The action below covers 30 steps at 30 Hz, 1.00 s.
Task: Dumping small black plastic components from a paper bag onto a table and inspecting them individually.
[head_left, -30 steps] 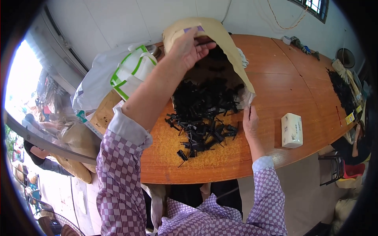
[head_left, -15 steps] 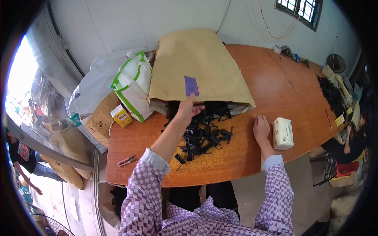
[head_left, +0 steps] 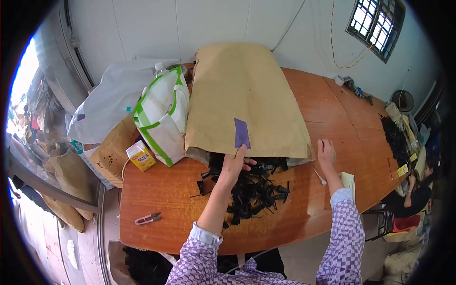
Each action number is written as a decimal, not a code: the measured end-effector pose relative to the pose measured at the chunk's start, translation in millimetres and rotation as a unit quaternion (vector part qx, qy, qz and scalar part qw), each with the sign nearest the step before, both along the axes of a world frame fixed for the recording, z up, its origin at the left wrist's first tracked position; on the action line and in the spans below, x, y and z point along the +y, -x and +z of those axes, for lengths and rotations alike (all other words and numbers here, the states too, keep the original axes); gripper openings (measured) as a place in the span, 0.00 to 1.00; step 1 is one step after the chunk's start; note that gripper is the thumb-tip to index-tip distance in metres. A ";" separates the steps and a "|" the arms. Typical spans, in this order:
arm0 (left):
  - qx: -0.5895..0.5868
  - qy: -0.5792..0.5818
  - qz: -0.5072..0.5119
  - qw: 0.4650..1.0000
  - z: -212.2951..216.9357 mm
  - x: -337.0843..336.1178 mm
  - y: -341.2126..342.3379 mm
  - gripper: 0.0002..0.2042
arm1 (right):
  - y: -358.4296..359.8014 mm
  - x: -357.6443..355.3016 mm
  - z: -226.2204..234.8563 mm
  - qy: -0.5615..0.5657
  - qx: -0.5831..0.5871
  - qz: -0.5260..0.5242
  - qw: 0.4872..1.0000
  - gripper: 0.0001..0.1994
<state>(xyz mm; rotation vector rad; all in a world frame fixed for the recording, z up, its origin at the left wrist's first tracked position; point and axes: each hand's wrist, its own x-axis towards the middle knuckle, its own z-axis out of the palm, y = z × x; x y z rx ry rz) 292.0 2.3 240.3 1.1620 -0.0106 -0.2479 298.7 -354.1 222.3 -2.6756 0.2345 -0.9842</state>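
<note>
A big tan paper sack [head_left: 242,95] lies flat on the orange-brown wooden table [head_left: 161,190], its mouth toward me, with a purple tape patch [head_left: 241,133] near the opening. Several small black pieces [head_left: 256,190] spill out of the mouth in a heap. My left hand [head_left: 233,164] reaches to the sack's mouth, fingers at its lower edge over the black heap; whether it grips the edge is unclear. My right hand [head_left: 326,151] rests flat on the table by the sack's right corner, fingers apart, holding nothing.
A white bag with green stripes [head_left: 164,118] and a white plastic bag [head_left: 111,102] stand left of the sack, with a small yellow carton [head_left: 141,156]. Thread snips [head_left: 148,218] lie near the left front edge. A pale box [head_left: 347,180] sits by my right wrist. Another black heap [head_left: 394,135] lies at the far right.
The sack was held up and open a second ago; it now lies flat on the table. My left hand has come down from its top to its mouth.
</note>
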 end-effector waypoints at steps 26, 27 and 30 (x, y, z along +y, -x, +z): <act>0.077 0.014 -0.056 0.995 8.7 8.0 2.5 0.18 | -370.7 27.7 38.4 -0.259 0.187 0.052 0.946 0.52; 0.091 -0.016 -0.068 0.993 8.9 9.3 1.9 0.19 | -376.4 34.3 39.0 -0.259 0.189 0.052 0.946 0.51; 0.113 -0.054 -0.079 0.989 11.0 11.1 3.5 0.20 | -385.5 50.2 36.6 -0.199 0.217 0.017 0.956 0.45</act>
